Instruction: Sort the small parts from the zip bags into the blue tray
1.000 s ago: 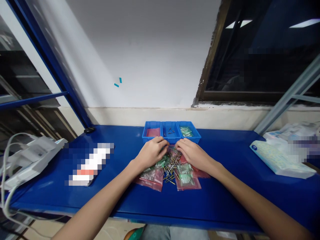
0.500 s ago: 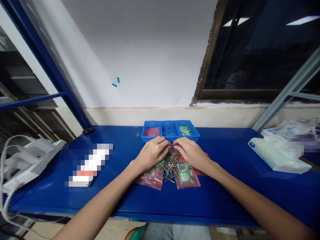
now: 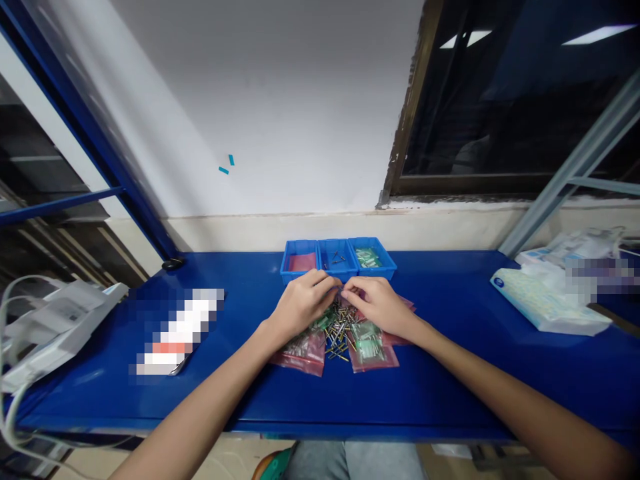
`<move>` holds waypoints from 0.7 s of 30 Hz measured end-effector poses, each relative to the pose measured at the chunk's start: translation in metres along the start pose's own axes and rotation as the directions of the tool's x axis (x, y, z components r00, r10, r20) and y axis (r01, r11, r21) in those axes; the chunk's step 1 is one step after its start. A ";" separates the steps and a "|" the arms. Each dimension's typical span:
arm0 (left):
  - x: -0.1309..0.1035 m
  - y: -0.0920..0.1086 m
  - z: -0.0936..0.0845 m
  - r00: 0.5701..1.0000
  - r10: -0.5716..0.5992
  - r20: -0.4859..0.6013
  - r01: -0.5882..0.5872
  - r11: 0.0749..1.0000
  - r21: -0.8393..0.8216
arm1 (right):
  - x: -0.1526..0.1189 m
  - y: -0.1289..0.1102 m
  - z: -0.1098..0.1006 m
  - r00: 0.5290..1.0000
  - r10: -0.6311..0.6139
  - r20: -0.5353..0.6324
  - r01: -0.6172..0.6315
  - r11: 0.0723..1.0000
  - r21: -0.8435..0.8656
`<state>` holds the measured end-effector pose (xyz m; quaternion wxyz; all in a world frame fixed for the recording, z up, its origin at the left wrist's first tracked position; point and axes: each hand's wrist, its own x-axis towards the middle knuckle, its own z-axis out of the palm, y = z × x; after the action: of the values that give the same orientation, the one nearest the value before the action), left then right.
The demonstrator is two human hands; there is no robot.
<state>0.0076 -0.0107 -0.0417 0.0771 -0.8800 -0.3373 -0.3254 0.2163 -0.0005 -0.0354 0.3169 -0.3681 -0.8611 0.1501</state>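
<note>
My left hand (image 3: 305,303) and my right hand (image 3: 383,303) meet with bent, pinched fingertips, close to each other. What they pinch is too small and covered to make out. Below them lies a pile of small metal pins (image 3: 340,328), silver and brass-coloured, perhaps screws or rivets. A pink zip bag (image 3: 313,357) with small parts is partly under my left hand. Another pink bag (image 3: 373,353), bearing a clear green packet of pins (image 3: 369,339), lies below my right hand. More pink plastic shows beside my right wrist.
Behind the hands stand three joined blue bins: the left bin (image 3: 285,265) holds a pink bag, the middle bin (image 3: 345,269) a few pins, the right bin (image 3: 390,265) green packets. A tissue pack (image 3: 545,303) lies right, a blurred white item (image 3: 183,327) left, a power strip (image 3: 65,333) far left.
The view has shifted slightly. My fingertips stay together over the pile, with the right fingers slightly closer to the left. Bins, bags and pins look the same.
</note>
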 end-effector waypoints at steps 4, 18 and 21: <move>-0.001 -0.002 0.001 1.000 -0.010 0.008 0.009 0.997 0.079 | -0.001 0.000 0.001 1.000 -0.020 -0.009 0.021 1.000 0.024; -0.001 0.001 0.001 1.000 -0.010 0.023 0.011 0.998 -0.057 | 0.000 0.004 0.004 0.999 0.000 -0.053 0.003 0.998 0.062; -0.001 0.003 0.002 0.999 -0.012 0.041 0.016 0.995 -0.102 | 0.000 0.003 0.004 0.999 -0.013 -0.040 0.014 1.000 0.023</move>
<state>0.0097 -0.0133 -0.0437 0.0228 -0.8868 -0.3276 -0.3252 0.2147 0.0013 -0.0400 0.3390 -0.3615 -0.8554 0.1507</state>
